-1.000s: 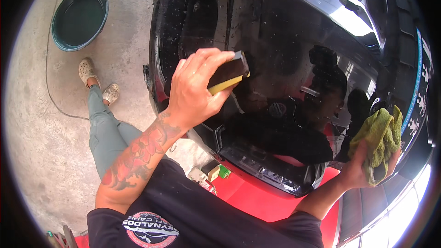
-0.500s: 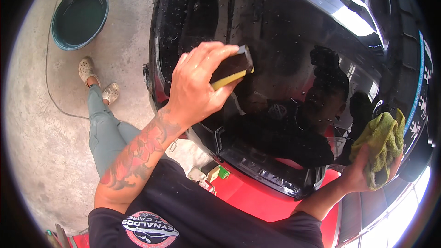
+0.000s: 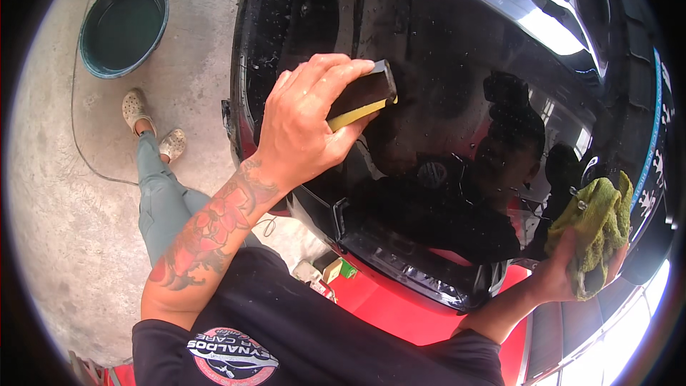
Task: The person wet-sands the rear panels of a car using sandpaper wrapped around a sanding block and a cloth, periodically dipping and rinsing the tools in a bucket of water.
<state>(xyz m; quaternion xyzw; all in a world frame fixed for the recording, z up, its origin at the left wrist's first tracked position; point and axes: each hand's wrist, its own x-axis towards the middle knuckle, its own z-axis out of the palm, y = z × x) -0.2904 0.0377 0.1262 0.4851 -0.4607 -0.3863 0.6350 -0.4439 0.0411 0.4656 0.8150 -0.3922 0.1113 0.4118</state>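
Observation:
My left hand point(image 3: 307, 111) grips a black block point(image 3: 368, 86) with a yellow layer point(image 3: 349, 117) against a glossy black car panel point(image 3: 436, 50). The panel carries water droplets and mirrors my head and shirt. On the right, my right hand point(image 3: 561, 268) is closed around a crumpled olive-yellow cloth point(image 3: 593, 221), beside a blue sticker strip point(image 3: 655, 121) with white figures near the vehicle's edge.
A dark green basin point(image 3: 123, 27) stands on the concrete floor point(image 3: 64, 243), with a cord point(image 3: 86, 161) curving past it. My legs and beige clogs point(image 3: 136, 109) are at left. Below the panel are a red surface point(image 3: 386, 304) and small boxes point(image 3: 331, 269).
My left hand and the block have slid upward and a little rightward over the panel. My right hand with the cloth has shifted slightly right and down.

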